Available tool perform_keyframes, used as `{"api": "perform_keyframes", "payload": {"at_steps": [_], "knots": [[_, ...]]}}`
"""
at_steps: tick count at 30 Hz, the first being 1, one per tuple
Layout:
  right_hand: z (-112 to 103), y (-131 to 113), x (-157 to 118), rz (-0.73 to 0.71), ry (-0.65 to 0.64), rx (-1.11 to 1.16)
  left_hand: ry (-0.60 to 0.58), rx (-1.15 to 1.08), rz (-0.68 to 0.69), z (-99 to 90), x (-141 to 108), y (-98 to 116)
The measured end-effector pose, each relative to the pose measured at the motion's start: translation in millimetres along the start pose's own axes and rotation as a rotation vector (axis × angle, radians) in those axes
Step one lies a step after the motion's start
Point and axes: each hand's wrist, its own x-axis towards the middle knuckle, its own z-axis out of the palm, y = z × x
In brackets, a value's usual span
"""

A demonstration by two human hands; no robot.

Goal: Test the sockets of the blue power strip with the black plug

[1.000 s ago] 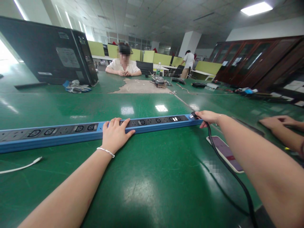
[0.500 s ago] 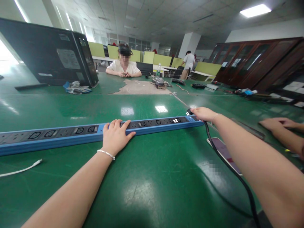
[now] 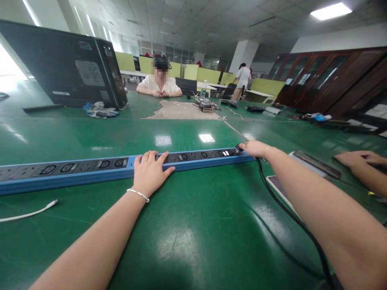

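Observation:
A long blue power strip (image 3: pixel 205 160) with black sockets lies across the green table. My left hand (image 3: pixel 150 169) grips it near the middle, fingers laid over the top to the far edge and thumb along the near side. At the strip's right end, my right hand (image 3: pixel 253 148) is closed on a black power plug (image 3: pixel 239 148). The plug's front is down at the last sockets; its prongs are hidden, so I cannot tell how deep they sit. From under that hand a thick black cable (image 3: pixel 281 201) curves down to the lower right.
A white cable end (image 3: pixel 50 204) lies at left. Partly behind my right forearm is a phone (image 3: pixel 278 186); another dark flat device (image 3: pixel 319 164) lies beyond. Another person's hands (image 3: pixel 356 159) rest at right. Gloves (image 3: pixel 101 110) lie by a black computer case (image 3: pixel 90 76). A person (image 3: pixel 160 84) sits opposite.
My right hand has moved slightly left and down, bringing the plug from above the strip's end onto the sockets; its prongs no longer show. My left hand keeps its place on the strip.

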Motion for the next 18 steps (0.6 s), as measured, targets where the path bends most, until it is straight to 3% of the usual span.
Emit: {"api": "perform_keyframes", "payload": {"at_steps": [3, 18], "knots": [[0.0, -0.6, -3.5, 0.083, -0.053, -0.016, 0.007, 0.005, 0.004, 1.3, 0.0, -0.8], [-4.6, -7.5, -10.0, 0.109, -0.060, -0.003, 0.004, -0.022, -0.008, 0.9, -0.7, -0.6]]}}
